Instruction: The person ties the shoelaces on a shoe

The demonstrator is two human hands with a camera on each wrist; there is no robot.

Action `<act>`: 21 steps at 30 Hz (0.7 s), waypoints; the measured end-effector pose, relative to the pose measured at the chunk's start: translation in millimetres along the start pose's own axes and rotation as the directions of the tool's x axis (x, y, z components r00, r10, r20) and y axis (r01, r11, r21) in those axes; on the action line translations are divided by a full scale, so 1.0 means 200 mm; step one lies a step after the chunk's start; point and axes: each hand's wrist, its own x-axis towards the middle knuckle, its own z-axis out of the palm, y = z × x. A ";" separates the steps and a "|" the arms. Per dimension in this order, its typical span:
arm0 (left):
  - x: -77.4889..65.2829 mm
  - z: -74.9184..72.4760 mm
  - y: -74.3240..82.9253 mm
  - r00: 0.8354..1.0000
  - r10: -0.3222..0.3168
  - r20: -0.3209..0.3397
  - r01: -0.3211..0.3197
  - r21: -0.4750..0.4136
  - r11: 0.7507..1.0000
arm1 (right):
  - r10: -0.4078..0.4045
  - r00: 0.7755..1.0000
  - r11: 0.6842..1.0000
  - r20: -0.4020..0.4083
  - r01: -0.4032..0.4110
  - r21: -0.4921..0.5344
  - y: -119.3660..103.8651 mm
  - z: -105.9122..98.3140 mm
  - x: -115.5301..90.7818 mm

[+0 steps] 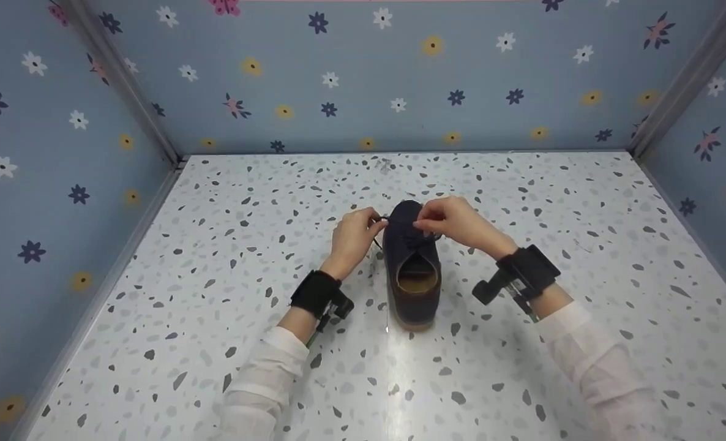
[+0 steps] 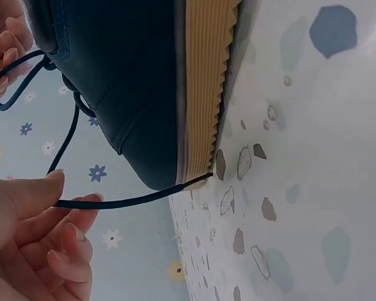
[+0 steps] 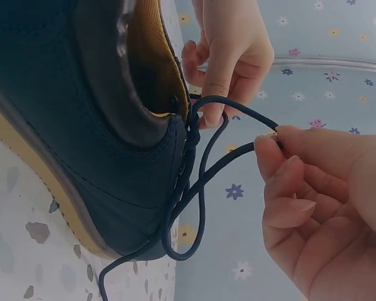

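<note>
A dark navy lace-up shoe [image 1: 415, 306] with a tan ridged sole [image 2: 207, 75] stands upright, its toe pointing away from me. To its left, my left hand [image 1: 352, 236] pinches one dark lace [image 2: 135, 201] between thumb and finger, and the tip of that lace hangs free past the grip. Over the laced front, my right hand [image 1: 455, 222] pinches a bent loop of lace [image 3: 238, 108] between thumb and fingertips. Another slack loop [image 3: 200, 232] droops between the hands in the right wrist view. How the laces cross at the tongue is partly hidden.
Beneath the shoe lies a white speckled tabletop [image 1: 216, 294]. Blue flower-patterned panels [image 1: 351, 73] enclose the back and both sides, with grey metal strips at the corners. Each wrist wears a black strap with a camera mount [image 1: 528, 272].
</note>
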 end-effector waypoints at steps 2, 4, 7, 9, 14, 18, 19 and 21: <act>0.00 -0.01 0.00 1.000 0.017 -0.008 -0.017 -0.004 1.000 | 0.005 1.000 1.000 0.004 -0.005 0.005 0.00 0.00 0.00; 0.00 -0.02 0.00 0.999 0.029 -0.018 -0.029 -0.016 0.999 | 0.008 1.000 1.000 0.007 -0.008 0.006 0.00 0.00 0.00; -0.01 -0.04 0.00 0.999 0.028 -0.036 -0.029 -0.048 0.998 | 0.015 1.000 1.000 0.011 -0.015 0.004 0.00 0.00 0.00; -0.02 -0.06 0.00 0.998 0.025 -0.053 -0.028 -0.069 0.997 | 0.022 1.000 1.000 0.009 -0.022 0.011 -0.01 0.00 0.00; -0.03 -0.10 0.01 0.995 0.047 -0.091 -0.055 -0.087 0.995 | 0.030 0.999 0.999 0.011 -0.030 0.019 -0.01 0.00 0.00; -0.04 -0.12 0.02 0.991 0.079 -0.106 -0.088 -0.079 0.993 | 0.024 1.000 0.999 0.017 -0.025 0.033 -0.01 -0.01 0.00; -0.05 -0.13 0.03 0.990 0.088 -0.110 -0.097 -0.077 0.992 | 0.019 1.000 0.999 0.018 -0.020 0.039 -0.01 -0.01 0.00; -0.05 -0.14 0.03 0.988 0.104 -0.114 -0.113 -0.074 0.991 | 0.014 1.000 0.999 0.017 -0.014 0.047 -0.03 -0.01 -0.01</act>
